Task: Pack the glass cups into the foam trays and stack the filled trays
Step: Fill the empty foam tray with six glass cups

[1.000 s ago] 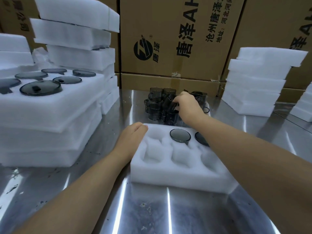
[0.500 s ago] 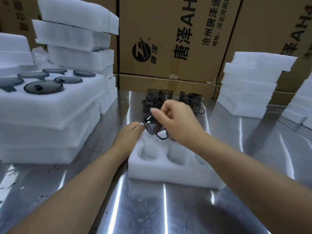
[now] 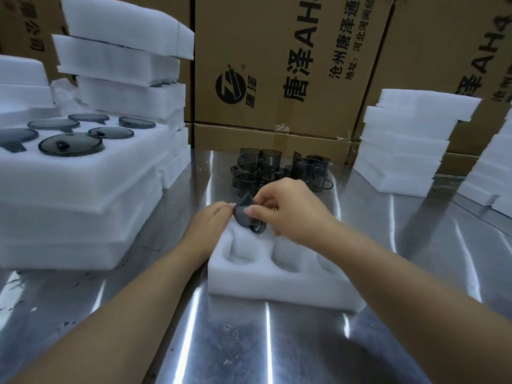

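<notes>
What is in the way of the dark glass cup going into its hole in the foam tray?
Nothing that I can see. The right hand holds the glass cup tilted just above an empty pocket of the foam tray. The left hand rests on the tray's left edge, beside that pocket, not over it.

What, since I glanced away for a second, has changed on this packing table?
The right hand took one glass cup from the cluster of cups at the back and brought it nearer, over the far-left pocket of the foam tray, gripping it tilted. The left hand still rests against the tray's far-left corner; tray and foam stacks unchanged.
</notes>
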